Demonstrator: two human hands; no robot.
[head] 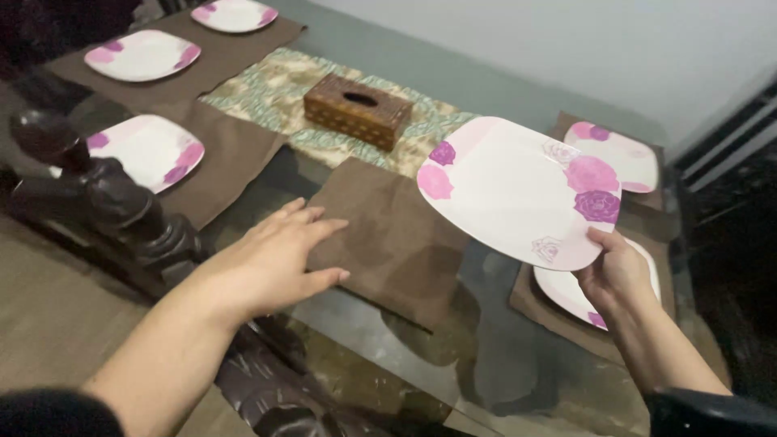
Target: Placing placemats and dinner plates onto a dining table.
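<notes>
My right hand [617,273] grips the near edge of a white square plate with pink and purple roses [510,186], held tilted in the air above the glass table [380,340]. My left hand [271,259] lies flat with fingers apart on the left edge of a bare brown placemat [392,235] in front of me. Another rose plate [566,293] sits on a brown placemat under my right hand, partly hidden by it.
A carved wooden tissue box [356,109] stands on a patterned runner [267,89] mid-table. Rose plates on brown placemats lie at the left [146,150], far left [142,55], far end [235,14] and right [623,158]. A dark carved chair back [105,198] is at my left.
</notes>
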